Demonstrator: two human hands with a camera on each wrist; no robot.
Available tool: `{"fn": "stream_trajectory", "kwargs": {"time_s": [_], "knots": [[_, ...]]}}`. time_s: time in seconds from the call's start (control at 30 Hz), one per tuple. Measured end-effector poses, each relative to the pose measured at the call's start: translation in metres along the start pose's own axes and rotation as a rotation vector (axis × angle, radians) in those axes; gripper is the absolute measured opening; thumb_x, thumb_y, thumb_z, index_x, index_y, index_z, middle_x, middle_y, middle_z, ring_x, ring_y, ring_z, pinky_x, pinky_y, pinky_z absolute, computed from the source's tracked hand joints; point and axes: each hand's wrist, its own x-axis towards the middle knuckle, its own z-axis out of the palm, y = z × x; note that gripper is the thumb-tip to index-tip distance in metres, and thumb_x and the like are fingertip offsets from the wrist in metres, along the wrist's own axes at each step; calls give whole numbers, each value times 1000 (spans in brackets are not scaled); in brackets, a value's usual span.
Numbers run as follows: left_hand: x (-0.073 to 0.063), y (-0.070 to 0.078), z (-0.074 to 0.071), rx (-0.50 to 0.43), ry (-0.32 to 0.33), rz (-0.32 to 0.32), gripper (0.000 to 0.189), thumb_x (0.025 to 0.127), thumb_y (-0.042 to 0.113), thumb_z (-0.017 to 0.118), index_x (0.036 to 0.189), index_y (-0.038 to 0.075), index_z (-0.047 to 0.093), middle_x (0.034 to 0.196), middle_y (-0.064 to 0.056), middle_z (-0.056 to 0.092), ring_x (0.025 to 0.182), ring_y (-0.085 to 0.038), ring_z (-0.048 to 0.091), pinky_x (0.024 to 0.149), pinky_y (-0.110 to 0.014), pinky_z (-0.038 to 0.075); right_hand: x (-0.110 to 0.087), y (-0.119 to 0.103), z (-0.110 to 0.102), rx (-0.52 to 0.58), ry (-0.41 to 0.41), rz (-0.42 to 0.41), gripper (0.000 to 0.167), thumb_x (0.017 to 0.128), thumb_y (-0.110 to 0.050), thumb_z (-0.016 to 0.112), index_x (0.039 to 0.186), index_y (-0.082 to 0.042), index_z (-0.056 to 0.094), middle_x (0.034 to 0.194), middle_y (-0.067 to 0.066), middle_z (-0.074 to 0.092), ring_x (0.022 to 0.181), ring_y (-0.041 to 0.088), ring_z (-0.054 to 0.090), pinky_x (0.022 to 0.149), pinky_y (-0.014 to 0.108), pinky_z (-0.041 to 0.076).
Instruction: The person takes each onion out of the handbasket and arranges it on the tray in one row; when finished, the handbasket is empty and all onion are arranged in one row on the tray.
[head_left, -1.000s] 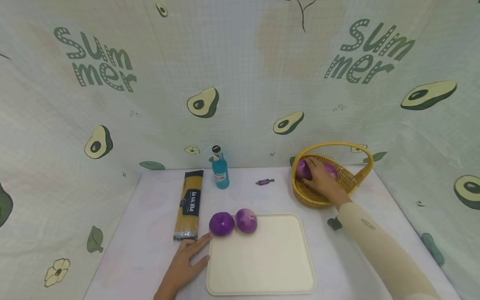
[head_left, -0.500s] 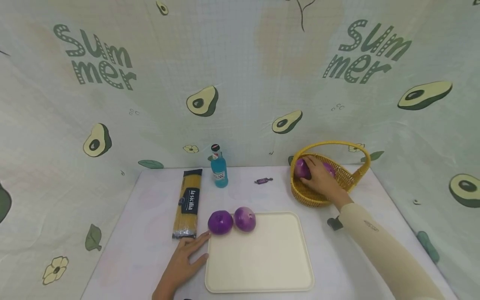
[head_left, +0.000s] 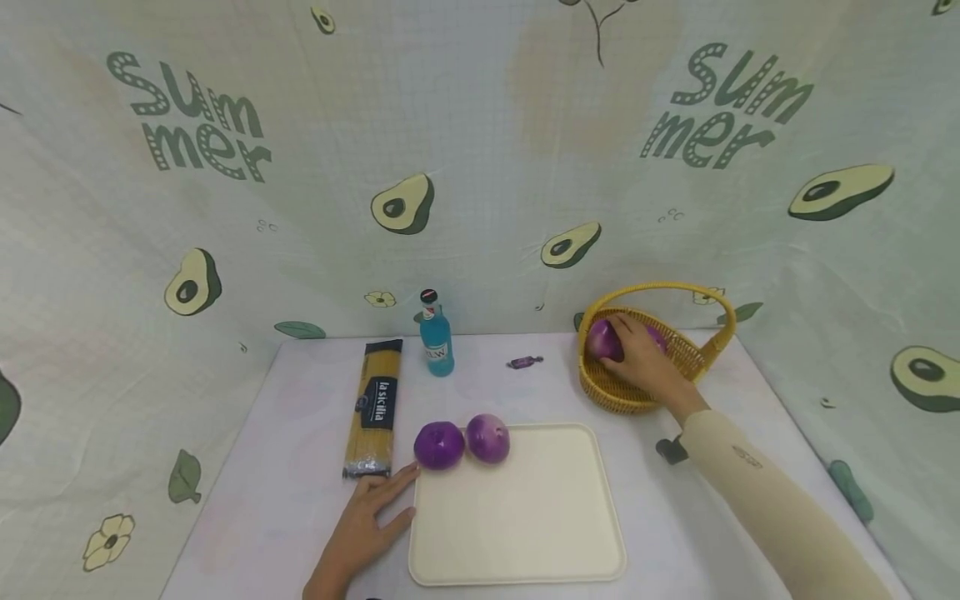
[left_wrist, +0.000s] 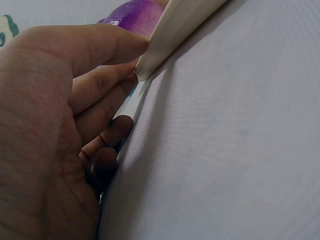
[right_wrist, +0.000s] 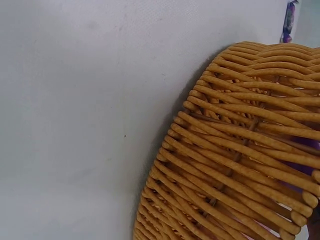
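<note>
Inside the yellow wicker basket (head_left: 615,400), my right hand (head_left: 639,354) grips a purple onion (head_left: 602,340) on the left side. Part of a second onion (head_left: 657,337) shows behind that hand. My left hand (head_left: 367,525) lies at the left edge of the cream tray (head_left: 525,517), with fingertips and thumb touching its rim. In the left wrist view the fingers are loosely extended against the tray's edge (left_wrist: 165,37). A dark purple onion (head_left: 438,446) and a paler onion (head_left: 488,439) sit side by side at the tray's back left corner. The right wrist view shows mostly basket weave (right_wrist: 235,135).
A pack of spaghetti (head_left: 373,408) lies left of the tray. Behind it stands a bottle of blue drink (head_left: 437,337). A small purple wrapped candy (head_left: 525,362) lies between bottle and basket. The basket's tall handle (head_left: 660,286) arches above my right hand. A patterned cloth hangs at the back.
The view has shifted slightly. My right hand stays on the onion in the basket, and the left hand keeps its place at the tray's edge.
</note>
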Motion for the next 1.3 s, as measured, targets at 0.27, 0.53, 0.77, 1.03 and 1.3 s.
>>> {"fn": "stream_trajectory", "kwargs": {"time_s": [0.27,0.53,0.77,1.03,1.3], "knots": [[0,-1,0,5,3,6,57,86,35,78,140,37,59,143,21,53,97,-2,43,88,-39,48,-4,1,-3,-1,-30,46,84,88,-20,79,150,9,30,153,32,27,141,48,26,109,63,29],[0,1,-1,5,1,8,57,86,33,79,140,35,59,143,20,53,99,-3,44,89,-41,48,-8,-2,-6,11,-26,26,84,87,-19,79,149,12,30,152,33,28,140,49,26,110,63,29],[0,2,-3,14,-7,1,58,86,33,78,141,36,58,142,23,53,100,-2,44,90,-43,49,-11,-5,-11,16,-22,47,84,87,-18,79,150,11,30,153,32,29,140,48,27,110,62,29],[1,0,-3,10,1,10,59,86,32,79,141,35,59,142,21,54,99,-2,43,88,-42,49,-13,-6,-12,0,-36,60,86,89,-20,77,152,10,27,155,32,26,141,48,26,110,62,29],[0,2,-3,-6,1,25,58,86,31,78,141,33,59,142,20,54,98,-2,44,87,-41,49,-16,-7,-14,-12,-26,57,87,88,-20,78,152,9,27,156,31,25,141,48,25,110,62,29]]}}
